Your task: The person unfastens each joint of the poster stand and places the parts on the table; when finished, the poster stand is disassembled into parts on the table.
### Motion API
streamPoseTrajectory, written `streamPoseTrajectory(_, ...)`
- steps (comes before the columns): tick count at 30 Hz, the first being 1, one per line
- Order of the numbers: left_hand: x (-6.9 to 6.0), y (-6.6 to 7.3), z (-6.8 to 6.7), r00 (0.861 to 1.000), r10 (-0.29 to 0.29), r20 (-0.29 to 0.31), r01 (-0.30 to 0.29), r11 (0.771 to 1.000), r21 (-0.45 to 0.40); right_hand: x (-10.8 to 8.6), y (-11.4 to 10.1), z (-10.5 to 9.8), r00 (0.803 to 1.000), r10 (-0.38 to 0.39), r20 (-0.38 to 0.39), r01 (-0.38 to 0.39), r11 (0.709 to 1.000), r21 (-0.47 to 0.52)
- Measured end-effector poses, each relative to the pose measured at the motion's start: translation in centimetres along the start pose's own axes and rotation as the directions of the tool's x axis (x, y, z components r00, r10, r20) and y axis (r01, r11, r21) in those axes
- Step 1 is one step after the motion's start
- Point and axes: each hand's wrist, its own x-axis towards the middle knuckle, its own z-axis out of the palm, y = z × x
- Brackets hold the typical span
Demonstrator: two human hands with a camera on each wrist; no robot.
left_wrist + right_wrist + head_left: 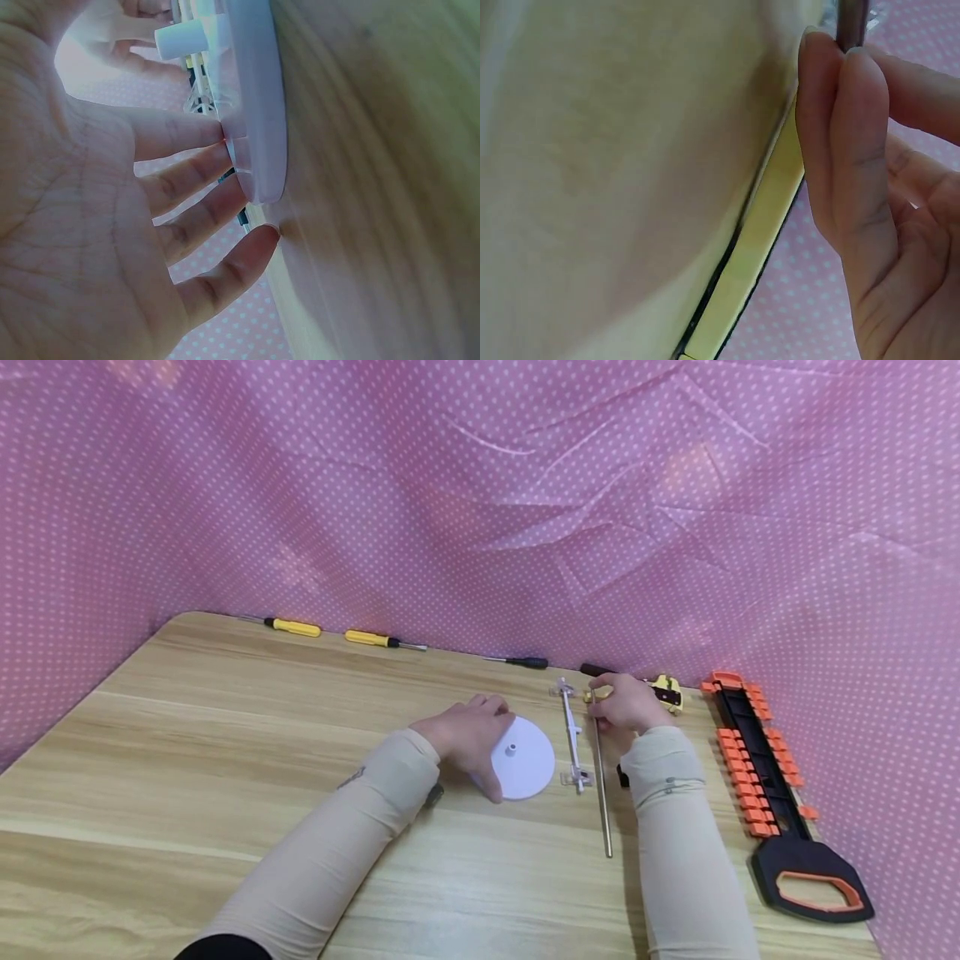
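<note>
A white disc (531,768) with a short hollow stem at its centre lies on the table in the head view. My left hand (467,737) holds it by the rim, thumb on the near edge and fingers on the far edge. The left wrist view shows those fingers (199,176) against the side of the disc. My right hand (632,703) pinches the far end of a thin metal rod (602,785), whose other end points toward me. Between the hands lies a slim white bar (572,727) with clear plastic pieces at both ends.
Two yellow-handled screwdrivers (296,627) and a black-handled one (527,662) line the back edge. A yellow-and-black tool (667,693) lies behind my right hand. To the right is a black rack (768,760) with orange clips and a handle. Pink dotted cloth surrounds the table.
</note>
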Motion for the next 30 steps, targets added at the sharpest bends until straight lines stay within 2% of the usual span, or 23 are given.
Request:
streamPoseTrajectory(3,0.0,0.0,-0.1,1.0,0.004,0.0,-0.004,1.0,-0.004,0.2,0.0,0.3,1.0,0.016,-0.001,-0.016,0.999,-0.035)
streamPoseTrajectory(9,-0.1,0.1,-0.1,1.0,0.008,-0.002,-0.008,1.0,-0.002,0.4,-0.1,0.6,0.999,0.043,0.002,-0.043,0.999,-0.02)
streamPoseTrajectory(20,0.0,0.1,0.0,1.0,0.002,-0.002,-0.002,1.0,0.006,0.4,0.0,0.6,0.999,0.042,-0.008,-0.042,0.999,-0.014)
streamPoseTrajectory(30,0.0,0.2,-0.1,1.0,-0.003,0.007,0.003,1.0,-0.005,-1.1,-0.6,-0.9,1.0,0.021,-0.011,-0.021,0.999,-0.039)
